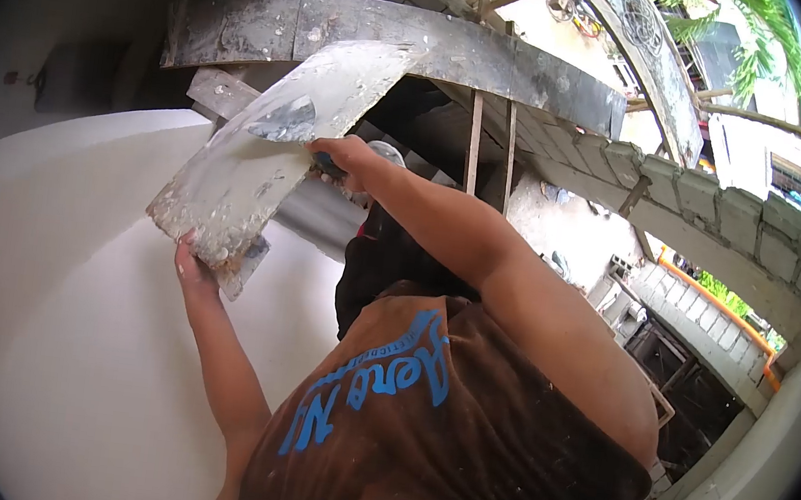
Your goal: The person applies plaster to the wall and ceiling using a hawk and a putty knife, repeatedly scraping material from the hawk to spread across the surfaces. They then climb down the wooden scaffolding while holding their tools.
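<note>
A wide flat plastering trowel (268, 151), crusted with grey mortar, is held up against a smooth white wall (58, 310). My right hand (342, 156) is closed on its dark handle behind the blade, at its upper right side. My left hand (189, 264) grips the trowel's lower corner, where the edge of a second, smaller blade (248, 267) sticks out beneath it. I cannot tell whether the left hand holds that second blade too. My brown shirt with blue lettering (421, 420) fills the lower middle of the view.
A mortar-splashed curved concrete beam (424, 45) runs overhead. Thin metal props (474, 140) stand behind my right arm. A grey block wall (722, 203) and a dark gate (691, 392) lie to the right, with palm leaves (751, 33) beyond.
</note>
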Demonstrator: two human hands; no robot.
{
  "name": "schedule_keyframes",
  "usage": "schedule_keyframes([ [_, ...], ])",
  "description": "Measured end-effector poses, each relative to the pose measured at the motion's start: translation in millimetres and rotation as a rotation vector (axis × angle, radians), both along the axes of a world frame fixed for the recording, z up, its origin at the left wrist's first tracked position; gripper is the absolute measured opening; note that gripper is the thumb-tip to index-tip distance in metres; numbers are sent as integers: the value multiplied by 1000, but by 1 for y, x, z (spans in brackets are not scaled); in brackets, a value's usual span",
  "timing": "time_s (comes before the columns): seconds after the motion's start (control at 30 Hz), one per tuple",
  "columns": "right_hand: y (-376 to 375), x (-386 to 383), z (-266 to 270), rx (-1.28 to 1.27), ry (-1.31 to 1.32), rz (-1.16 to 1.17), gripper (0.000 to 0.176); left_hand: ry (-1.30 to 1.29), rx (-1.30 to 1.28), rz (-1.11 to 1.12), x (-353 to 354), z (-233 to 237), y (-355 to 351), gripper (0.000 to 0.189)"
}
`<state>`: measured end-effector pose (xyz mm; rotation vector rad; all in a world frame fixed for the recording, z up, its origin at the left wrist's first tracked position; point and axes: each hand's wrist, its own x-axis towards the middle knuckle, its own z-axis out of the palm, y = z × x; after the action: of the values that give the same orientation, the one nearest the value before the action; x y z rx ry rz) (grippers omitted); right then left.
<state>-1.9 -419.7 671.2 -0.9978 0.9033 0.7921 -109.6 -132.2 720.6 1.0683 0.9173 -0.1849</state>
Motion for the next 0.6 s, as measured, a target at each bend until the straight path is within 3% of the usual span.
schedule_keyframes([
  [0.07, -18, -8, 15, 74, 69, 331, 30, -12, 80, 44, -14, 28, -12, 62],
  [0.1, -24, -13, 18, 72, 69, 303, 30, -13, 76, 16, -23, 34, -10, 62],
  [0.23, -64, -27, 20, 41, -142, 714, 35, 21, 168, 91, -53, 40, 5, 58],
  [0.27, -80, -30, 18, 27, -135, 677, 35, 40, 180, 66, -56, 44, 8, 56],
  [0.33, -109, -35, 13, -270, -422, 836, 37, 46, 217, 91, -60, 51, 7, 54],
  [0.4, -159, -40, 12, -356, -352, 854, 40, 61, 274, 72, -60, 54, 10, 53],
  [0.43, -187, -49, -18, -525, -452, 891, 39, 85, 334, 80, -63, 55, 11, 53],
  [0.5, -246, -72, -6, -616, -333, 827, 37, 98, 415, 74, -71, 55, 21, 52],
  [0.6, -328, -132, -38, -677, -77, 687, 42, 83, 493, 63, -80, 59, 33, 53],
])
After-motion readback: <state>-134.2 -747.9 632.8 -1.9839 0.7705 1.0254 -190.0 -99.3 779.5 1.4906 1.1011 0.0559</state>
